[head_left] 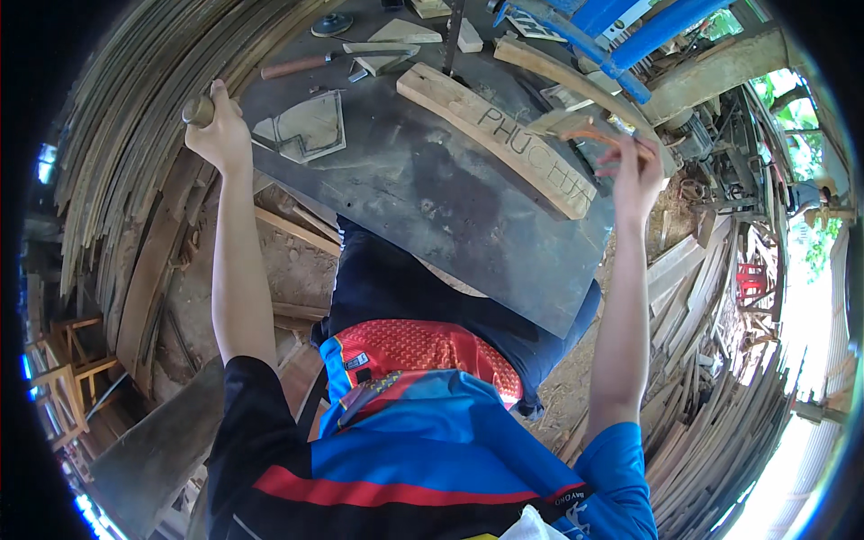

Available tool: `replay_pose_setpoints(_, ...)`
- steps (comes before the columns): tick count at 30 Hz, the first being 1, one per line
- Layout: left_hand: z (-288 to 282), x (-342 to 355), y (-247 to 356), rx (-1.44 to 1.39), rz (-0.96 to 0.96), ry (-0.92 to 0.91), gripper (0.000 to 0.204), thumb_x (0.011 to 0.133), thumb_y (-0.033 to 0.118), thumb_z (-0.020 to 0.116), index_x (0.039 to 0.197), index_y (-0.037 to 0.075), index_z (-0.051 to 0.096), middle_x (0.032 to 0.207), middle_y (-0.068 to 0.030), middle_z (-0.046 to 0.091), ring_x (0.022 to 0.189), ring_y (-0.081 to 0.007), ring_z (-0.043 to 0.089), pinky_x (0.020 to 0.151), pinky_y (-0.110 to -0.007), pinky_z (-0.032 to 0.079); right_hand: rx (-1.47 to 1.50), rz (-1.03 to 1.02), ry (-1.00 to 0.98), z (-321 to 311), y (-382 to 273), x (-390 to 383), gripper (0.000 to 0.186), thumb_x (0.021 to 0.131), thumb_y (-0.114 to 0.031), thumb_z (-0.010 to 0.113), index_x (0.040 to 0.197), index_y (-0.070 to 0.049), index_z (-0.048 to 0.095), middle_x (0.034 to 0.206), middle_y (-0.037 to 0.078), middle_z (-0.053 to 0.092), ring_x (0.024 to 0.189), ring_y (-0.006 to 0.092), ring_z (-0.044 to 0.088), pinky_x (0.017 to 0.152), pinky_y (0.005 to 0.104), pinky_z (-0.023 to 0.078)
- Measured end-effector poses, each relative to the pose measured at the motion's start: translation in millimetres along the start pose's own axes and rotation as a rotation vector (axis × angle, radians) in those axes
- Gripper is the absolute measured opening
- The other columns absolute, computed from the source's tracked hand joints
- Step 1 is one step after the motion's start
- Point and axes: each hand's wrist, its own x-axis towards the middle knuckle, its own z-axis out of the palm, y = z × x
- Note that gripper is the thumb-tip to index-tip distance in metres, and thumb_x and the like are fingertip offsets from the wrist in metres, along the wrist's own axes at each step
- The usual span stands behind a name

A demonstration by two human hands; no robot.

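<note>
At the far left, my left hand (221, 135) is closed round a round-ended wooden piece (197, 111); most of it hides behind the fingers. On the right, my right hand (635, 169) grips the orange handle of a brush (589, 135), its pale bristles pointing left over a long wooden block (490, 135). Dark hand-drawn lettering runs along the block's top. The block lies slantwise on a dark metal table (423, 202). Between it and my left hand lies a thin pale board (310, 129) with a dark curved outline. Behind the board rests a wooden-handled tool (295, 67).
Wood offcuts (405, 32) and a round dark disc (332, 24) lie at the table's back. A curved wooden strip (571, 76) sits near blue machine parts (643, 45). Long planks (135, 117) are stacked on the left, more timber (693, 432) on the right.
</note>
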Motion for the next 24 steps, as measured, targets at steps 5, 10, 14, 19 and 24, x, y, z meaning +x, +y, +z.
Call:
replay_pose_setpoints(5, 19, 14, -12, -0.007, 0.033, -0.056, 0.025, 0.089, 0.011, 0.071, 0.067, 0.003, 0.063, 0.056, -0.0023, 0.058, 0.049, -0.0112, 0.052, 0.050, -0.029, 0.038, 0.104, 0.156, -0.144, 48, -42, -45, 0.027, 0.105, -0.022, 0.045, 0.115, 0.001, 0.055, 0.081, 0.016, 0.071, 0.058, 0.0153, 0.067, 0.047, 0.0260, 0.051)
replay_pose_setpoints(10, 20, 24, -19, -0.072, 0.006, -0.084, 0.025, 0.089, 0.011, 0.071, 0.066, 0.004, 0.062, 0.055, -0.0021, 0.057, 0.048, -0.0108, 0.052, 0.049, -0.029, 0.037, 0.198, 0.189, -0.447, 130, -24, -63, 0.027, 0.103, -0.022, 0.055, 0.109, 0.002, 0.066, 0.084, 0.012, 0.074, 0.062, 0.0139, 0.069, 0.051, 0.0253, 0.053)
replay_pose_setpoints(14, 13, 28, -26, -0.049, 0.004, -0.121, 0.029, 0.089, 0.012, 0.071, 0.063, 0.004, 0.060, 0.054, -0.0018, 0.057, 0.048, -0.0109, 0.052, 0.049, -0.029, 0.036, 0.232, 0.213, -0.434, 167, -30, -76, 0.027, 0.100, -0.024, 0.063, 0.104, 0.002, 0.068, 0.079, 0.009, 0.072, 0.061, 0.0124, 0.068, 0.050, 0.0246, 0.053)
replay_pose_setpoints(19, 13, 20, -14, -0.075, 0.022, -0.187, 0.036, 0.088, 0.012, 0.070, 0.057, 0.006, 0.054, 0.052, -0.0009, 0.055, 0.048, -0.0104, 0.051, 0.051, -0.029, 0.038, 0.166, 0.300, -0.292, 128, -17, -82, 0.023, 0.101, -0.020, 0.061, 0.108, 0.002, 0.066, 0.079, 0.007, 0.069, 0.059, 0.0124, 0.066, 0.047, 0.0251, 0.051)
replay_pose_setpoints(24, 12, 25, -17, -0.130, -0.004, -0.191, 0.035, 0.087, 0.013, 0.071, 0.057, 0.006, 0.054, 0.052, 0.0000, 0.053, 0.048, -0.0091, 0.049, 0.050, -0.028, 0.036, 0.025, 0.431, -0.395, 63, 6, -61, 0.023, 0.101, -0.021, 0.061, 0.105, 0.002, 0.064, 0.079, 0.009, 0.067, 0.065, 0.0163, 0.068, 0.050, 0.0287, 0.054)
